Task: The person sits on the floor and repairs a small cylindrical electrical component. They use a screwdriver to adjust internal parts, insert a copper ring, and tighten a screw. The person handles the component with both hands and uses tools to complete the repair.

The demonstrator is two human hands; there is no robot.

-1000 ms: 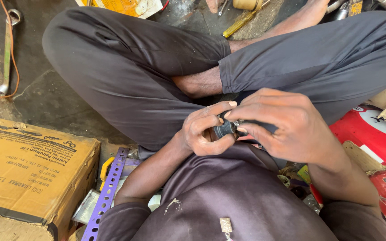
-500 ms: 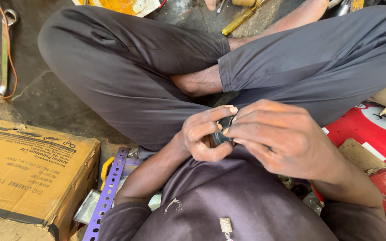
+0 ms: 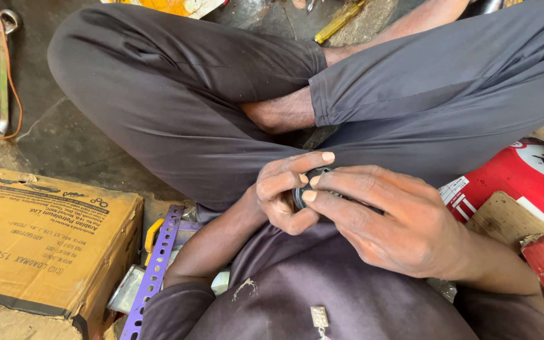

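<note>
A cardboard box [image 3: 39, 242] is seen at the left, with a purple perforated strip [image 3: 153, 271] beside it. Over the crossed legs, a small black ring [image 3: 301, 192] is clamped between the right hand [image 3: 391, 220] and the left hand [image 3: 284, 192], fingers closed around it.

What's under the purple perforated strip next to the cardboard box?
Under the purple perforated strip lie a yellow-handled tool and a flat grey metal piece. The strip, the cardboard box and the person's left forearm cover the rest, so what else lies beneath cannot be seen.
</note>
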